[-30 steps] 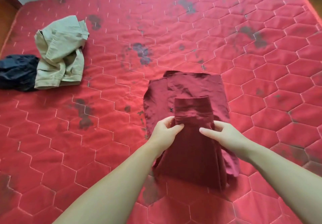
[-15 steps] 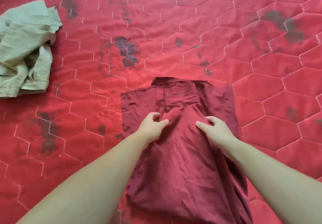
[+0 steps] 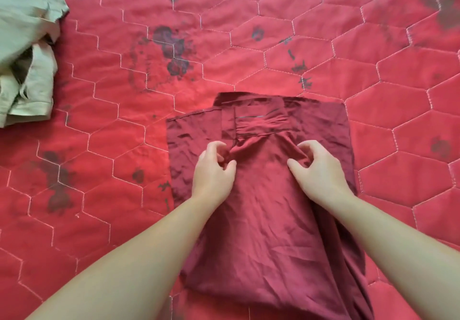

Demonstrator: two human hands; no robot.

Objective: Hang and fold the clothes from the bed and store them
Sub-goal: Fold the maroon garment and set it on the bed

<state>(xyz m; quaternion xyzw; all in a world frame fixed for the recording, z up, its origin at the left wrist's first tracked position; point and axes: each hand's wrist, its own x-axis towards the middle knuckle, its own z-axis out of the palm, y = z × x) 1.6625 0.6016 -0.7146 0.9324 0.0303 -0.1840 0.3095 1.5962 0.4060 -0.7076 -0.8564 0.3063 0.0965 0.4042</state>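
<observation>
— So where's the fold at?
— Maroon shirt (image 3: 261,195) lies flat at centre frame on the red quilted bed (image 3: 273,46). Left hand (image 3: 214,170) and right hand (image 3: 318,168) each pinch a tuck of cloth below the collar, fingers curled.
— How to do it well?
— Lift both pinches level, keep edges aligned, then smooth it down. Beige garment (image 3: 22,53), upper left, waits.

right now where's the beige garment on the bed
In the head view the beige garment lies crumpled at the far left of the red mattress, well apart from the maroon shirt under both hands.
</observation>
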